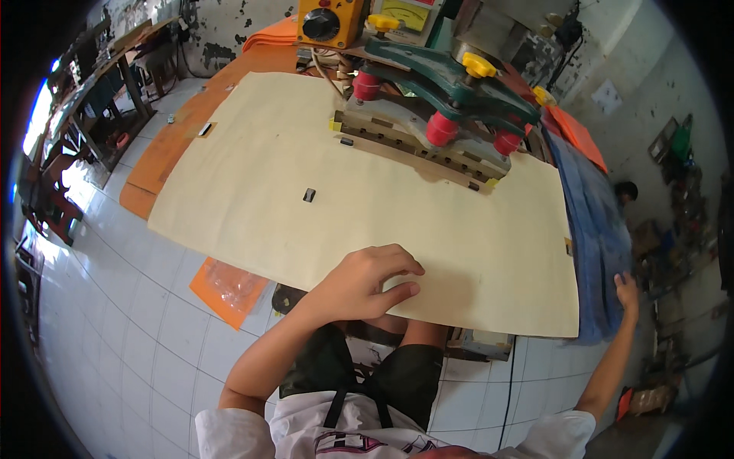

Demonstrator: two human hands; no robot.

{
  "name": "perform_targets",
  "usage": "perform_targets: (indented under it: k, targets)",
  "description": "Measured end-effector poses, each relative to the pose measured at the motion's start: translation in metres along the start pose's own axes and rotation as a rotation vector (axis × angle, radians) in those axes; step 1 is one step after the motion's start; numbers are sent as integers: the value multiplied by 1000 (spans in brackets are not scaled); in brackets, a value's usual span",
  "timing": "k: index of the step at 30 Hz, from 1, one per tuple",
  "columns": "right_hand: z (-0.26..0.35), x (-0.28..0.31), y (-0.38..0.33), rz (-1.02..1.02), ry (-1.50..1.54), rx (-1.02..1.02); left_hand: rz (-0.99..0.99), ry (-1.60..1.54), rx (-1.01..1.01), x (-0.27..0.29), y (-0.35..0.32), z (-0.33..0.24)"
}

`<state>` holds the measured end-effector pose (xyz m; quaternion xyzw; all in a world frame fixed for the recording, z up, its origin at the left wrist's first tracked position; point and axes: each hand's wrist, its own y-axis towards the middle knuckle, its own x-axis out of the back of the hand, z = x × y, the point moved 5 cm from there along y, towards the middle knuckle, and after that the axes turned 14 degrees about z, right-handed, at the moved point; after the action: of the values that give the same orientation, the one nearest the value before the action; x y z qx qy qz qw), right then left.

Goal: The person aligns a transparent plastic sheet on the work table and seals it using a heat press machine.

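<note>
Taking the middle of the big cream sheet (252,168) as the centre of the dial, with twelve straight ahead of the person, the sheet spreads over the table (145,183) and past its near edge. The left hand (378,279) is at six o'clock, above the sheet's near part, its grip loose, fingers bent and thumb standing apart; whether it touches the surface cannot be told. The right hand (627,291) reaches out to four o'clock, at the outer edge of the blue sheeting (592,222) that hangs at three o'clock beside the cream sheet; whether its fingers grasp that edge or only rest against it cannot be told. At one o'clock a machine (451,84) with a dark green frame, red collars and yellow knobs stands over the cream sheet's far edge. A small dark tab (309,195) lies on the sheet at nine o'clock. A yellow box (329,23) with a black dial is near twelve, and an orange piece (222,291) lies low at eight o'clock
</note>
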<state>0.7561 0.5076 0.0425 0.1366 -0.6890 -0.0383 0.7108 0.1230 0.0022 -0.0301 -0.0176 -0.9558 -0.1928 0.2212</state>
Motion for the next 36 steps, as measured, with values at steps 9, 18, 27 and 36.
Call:
perform_targets:
  k: [9,18,27,36]
  targets:
    - [6,-42,-27,504,35,-69,-18,23,-46,4,-5,-3]
    - [26,-23,-31,585,-59,-41,2,40,-5,4,-6,-3]
    - [13,-6,-30,672,-91,-7,0,38,16,3,-5,-2]
    - [33,7,-36,609,-225,168,2,32,31,3,-3,-1]
